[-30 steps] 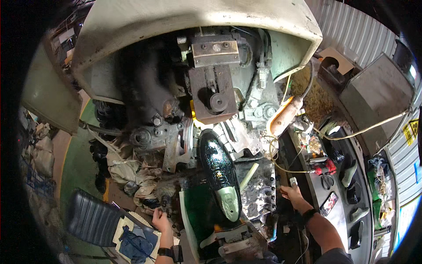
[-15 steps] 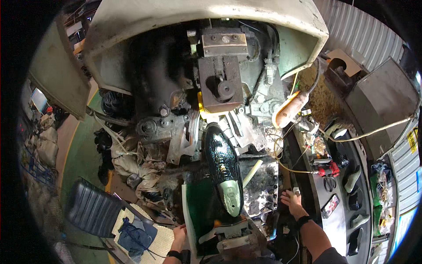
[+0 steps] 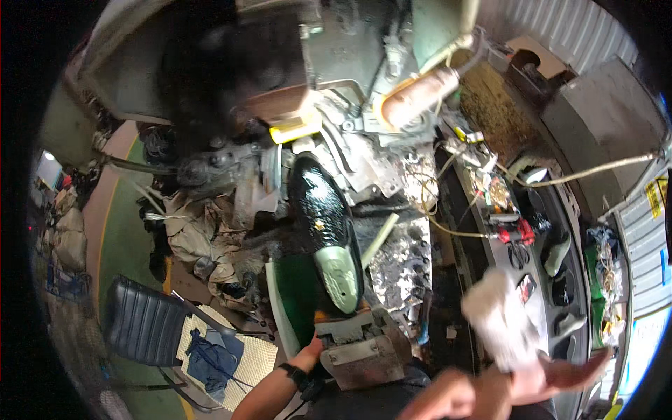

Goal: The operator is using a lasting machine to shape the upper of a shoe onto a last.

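Green floor (image 3: 119,262) lies left of the black shoe (image 3: 322,210), a cluttered bench (image 3: 544,311) to its right. The shoe's long axis slants from upper left to lower right. Nearer is the left hand (image 3: 309,355), just below its lower end, fingers partly hidden, grip impossible to tell. The right hand (image 3: 493,393), farther right, blurs against white cloth (image 3: 502,318); whether it holds it is unclear.

Left forearm (image 3: 264,395) enters from the lower edge, angled up and rightward, wrist (image 3: 301,365) nearly straight. Left hand (image 3: 312,352) partly hidden; grip not determinable. Right hand (image 3: 525,383) low at right, well apart from the left, heavily blurred; closure not determinable.
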{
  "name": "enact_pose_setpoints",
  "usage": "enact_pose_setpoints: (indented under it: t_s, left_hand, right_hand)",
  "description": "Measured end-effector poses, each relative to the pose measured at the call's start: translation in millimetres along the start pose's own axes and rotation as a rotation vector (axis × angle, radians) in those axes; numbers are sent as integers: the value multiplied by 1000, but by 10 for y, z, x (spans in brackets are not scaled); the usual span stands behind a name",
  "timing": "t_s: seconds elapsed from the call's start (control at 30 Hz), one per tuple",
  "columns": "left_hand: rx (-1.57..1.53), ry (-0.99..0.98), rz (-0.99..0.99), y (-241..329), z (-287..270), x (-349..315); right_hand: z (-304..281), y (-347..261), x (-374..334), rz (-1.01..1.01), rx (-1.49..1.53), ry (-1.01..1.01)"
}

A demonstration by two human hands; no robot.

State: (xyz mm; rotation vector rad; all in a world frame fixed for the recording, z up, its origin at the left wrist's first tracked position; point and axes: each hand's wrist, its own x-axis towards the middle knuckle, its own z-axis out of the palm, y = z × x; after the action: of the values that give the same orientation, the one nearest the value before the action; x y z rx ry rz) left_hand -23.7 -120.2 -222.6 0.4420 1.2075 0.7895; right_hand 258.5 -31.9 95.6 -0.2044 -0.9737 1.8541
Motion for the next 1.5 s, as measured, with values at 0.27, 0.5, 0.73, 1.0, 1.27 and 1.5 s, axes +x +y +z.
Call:
enact_pose_setpoints:
  t_s: [0.27,0.5,0.73,1.0,1.27,1.5]
  left_hand:
    - [502,151,314,16,-22,-170]
    - [815,278,535,365,19,-481]
    - [-434,635,991,1221,-217,-2103]
    - [-599,304,1062,2069,420,-2136]
    - [-611,49,803,2357,1645,-1505]
    - [-467,-165,533,1909,2654,-807]
  right_hand:
    - [363,-160,-39,-415,-14,-323]
    - [572,-149,343,-495,25,-462]
    - [-36,202,304,-95,-227,-295]
    - [132,794,-30,-112,-908,-544]
    - [10,94,-565,-493,-1158,-109]
    - [-464,-344,-1567,-556,-1317,257]
